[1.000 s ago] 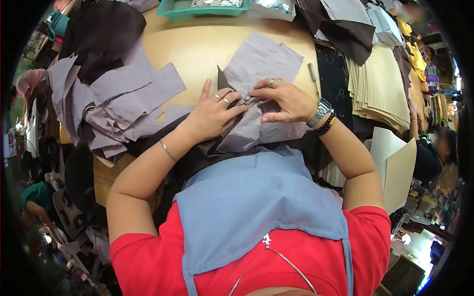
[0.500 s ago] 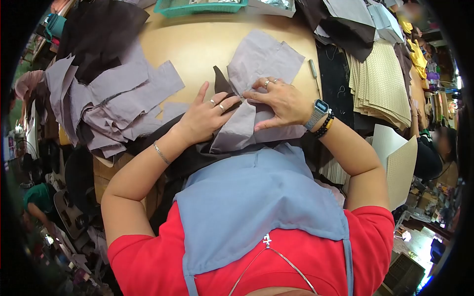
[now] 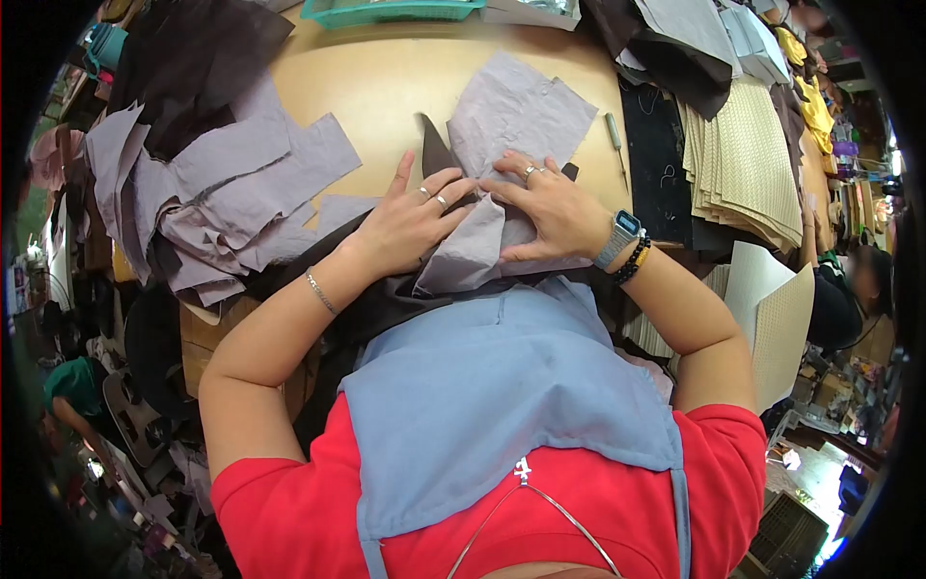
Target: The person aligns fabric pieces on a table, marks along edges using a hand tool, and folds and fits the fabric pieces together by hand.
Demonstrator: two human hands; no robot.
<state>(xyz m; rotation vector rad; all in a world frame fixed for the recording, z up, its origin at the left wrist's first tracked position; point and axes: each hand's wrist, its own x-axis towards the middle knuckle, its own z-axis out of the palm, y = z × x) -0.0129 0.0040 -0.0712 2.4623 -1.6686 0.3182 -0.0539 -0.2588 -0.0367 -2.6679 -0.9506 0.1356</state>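
At the far left, a heap of mauve-grey cut fabric pieces (image 3: 217,198) lies overlapping near the edge of the pale wooden table (image 3: 357,82), with a dark brown sheet of cloth (image 3: 198,63) bunched behind it. A silver chain bracelet (image 3: 320,292) circles my left wrist. At the table's far side sits a turquoise plastic basket (image 3: 391,13). My left hand (image 3: 410,217), two rings on it, lays its fingers against a folded ridge in the cloth; its thumb is hidden, so I cannot tell whether I am pinching. Beside those fingers a pointed dark brown flap (image 3: 435,145) stands up. The wrinkled mauve-grey cloth panel (image 3: 511,106) spreads across the table in front of me, its near part folded under my hands. My right hand (image 3: 559,207) rests on it, thumb spread well apart from the forefinger, whose tip is just beside my left fingertips. Right of that lies a slim tool with a grey-green handle (image 3: 612,130), then a stack of cream textured sheets (image 3: 738,174).
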